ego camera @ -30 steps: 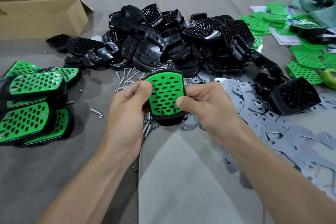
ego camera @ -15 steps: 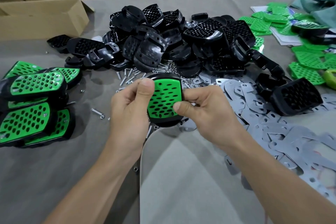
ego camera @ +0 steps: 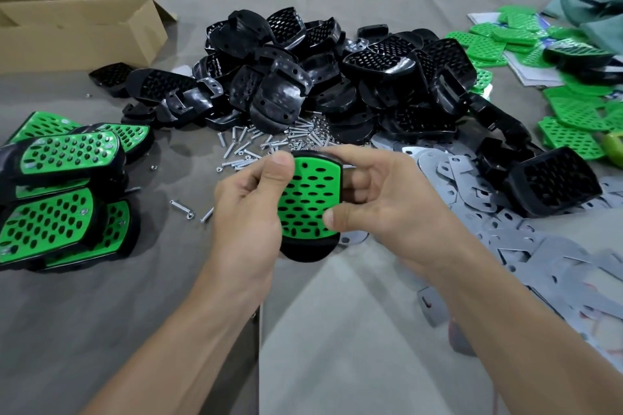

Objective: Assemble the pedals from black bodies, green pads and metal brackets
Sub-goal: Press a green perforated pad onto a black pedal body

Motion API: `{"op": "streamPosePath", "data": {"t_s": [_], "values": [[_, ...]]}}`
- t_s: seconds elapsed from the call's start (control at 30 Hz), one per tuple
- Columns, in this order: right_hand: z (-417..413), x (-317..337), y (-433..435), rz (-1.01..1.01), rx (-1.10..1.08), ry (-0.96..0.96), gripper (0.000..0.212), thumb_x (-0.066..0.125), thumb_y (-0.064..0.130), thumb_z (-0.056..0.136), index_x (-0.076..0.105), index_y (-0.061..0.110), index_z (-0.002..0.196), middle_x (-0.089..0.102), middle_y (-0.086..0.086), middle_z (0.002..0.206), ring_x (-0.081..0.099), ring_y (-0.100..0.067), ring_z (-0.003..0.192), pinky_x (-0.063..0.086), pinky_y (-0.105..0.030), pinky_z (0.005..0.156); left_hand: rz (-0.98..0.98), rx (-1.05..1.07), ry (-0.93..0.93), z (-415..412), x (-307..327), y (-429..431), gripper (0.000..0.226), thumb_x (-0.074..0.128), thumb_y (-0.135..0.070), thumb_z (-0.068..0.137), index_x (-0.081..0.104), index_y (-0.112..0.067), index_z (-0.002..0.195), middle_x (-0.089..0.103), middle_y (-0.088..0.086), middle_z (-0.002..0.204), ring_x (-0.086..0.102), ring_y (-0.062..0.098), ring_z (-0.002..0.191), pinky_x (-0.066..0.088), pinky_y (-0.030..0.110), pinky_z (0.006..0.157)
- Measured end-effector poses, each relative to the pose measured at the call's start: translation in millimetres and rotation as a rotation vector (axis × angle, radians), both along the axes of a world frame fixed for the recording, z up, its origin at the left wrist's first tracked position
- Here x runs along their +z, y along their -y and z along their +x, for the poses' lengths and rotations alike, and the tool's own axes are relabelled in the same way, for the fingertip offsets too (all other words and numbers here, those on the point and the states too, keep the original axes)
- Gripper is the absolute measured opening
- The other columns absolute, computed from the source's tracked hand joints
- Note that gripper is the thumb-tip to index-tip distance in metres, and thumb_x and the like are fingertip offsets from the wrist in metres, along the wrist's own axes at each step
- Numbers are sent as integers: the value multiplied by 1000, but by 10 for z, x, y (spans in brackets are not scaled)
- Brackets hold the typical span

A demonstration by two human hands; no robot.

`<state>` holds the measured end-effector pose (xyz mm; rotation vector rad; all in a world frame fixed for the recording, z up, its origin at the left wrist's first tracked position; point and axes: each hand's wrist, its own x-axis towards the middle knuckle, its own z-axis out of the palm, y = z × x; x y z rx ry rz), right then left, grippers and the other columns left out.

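Note:
Both hands hold one pedal [ego camera: 308, 204] above the table's middle: a black body with a perforated green pad set into its top face. My left hand [ego camera: 249, 209] grips its left edge, thumb on the upper left corner. My right hand [ego camera: 377, 202] holds the right side, thumb pressing the pad's lower right, fingers curled behind. A pile of black bodies [ego camera: 320, 77] lies beyond. Loose green pads [ego camera: 569, 114] lie at the right. Flat metal brackets [ego camera: 526, 242] spread under my right forearm.
Several finished green-and-black pedals [ego camera: 64, 199] are stacked at the left. Screws and nuts [ego camera: 266, 145] are scattered just beyond the hands. An open cardboard box [ego camera: 74, 34] stands at the back left. One black body [ego camera: 556, 182] lies alone at the right.
The pedal has tilted so its top leans away to the right. My left thumb has climbed to the upper left corner, and my right thumb has slid down to the pad's lower right.

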<state>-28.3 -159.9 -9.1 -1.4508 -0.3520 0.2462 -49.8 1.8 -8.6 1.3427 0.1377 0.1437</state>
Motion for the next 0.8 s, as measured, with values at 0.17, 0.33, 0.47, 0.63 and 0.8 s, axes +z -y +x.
{"op": "streamPosePath", "data": {"t_s": [0.17, 0.33, 0.47, 0.63, 0.8], "values": [[-57, 37, 2, 98, -34, -23, 60, 68, -26, 66, 72, 5, 117, 76, -23, 102, 73, -44, 97, 60, -54, 86, -10, -91, -13, 17, 3, -20, 39, 67, -45, 90, 79, -7, 90, 75, 25, 98, 72, 33, 88, 58, 59, 85], [-60, 78, -17, 199, -68, -102, 58, 65, -22, 67, 69, 2, 119, 75, -24, 102, 74, -41, 93, 62, -46, 79, -109, -148, -111, 60, 31, -9, 42, 59, -50, 82, 84, -16, 90, 79, 14, 101, 76, 27, 90, 61, 47, 82], [-80, 88, -42, 373, -58, -200, 62, 62, -22, 65, 65, -4, 125, 71, -28, 112, 70, -39, 99, 60, -48, 89, -140, -168, -156, 93, 61, -13, 49, 58, -51, 81, 81, -11, 97, 77, 16, 111, 76, 29, 100, 62, 46, 84], [-115, 105, -83, 437, -12, -266, 66, 61, -16, 67, 60, -5, 132, 70, -26, 116, 69, -37, 102, 60, -41, 87, -168, -215, -143, 115, 100, -67, 53, 59, -53, 79, 81, -9, 100, 77, 16, 110, 76, 27, 97, 64, 38, 73], [-121, 106, -117, 388, -33, -221, 63, 62, -24, 70, 61, -6, 131, 69, -31, 116, 70, -39, 100, 60, -43, 87, -133, -223, -139, 110, 78, -111, 50, 56, -55, 81, 83, -16, 97, 78, 14, 109, 76, 25, 97, 63, 36, 74]]}}
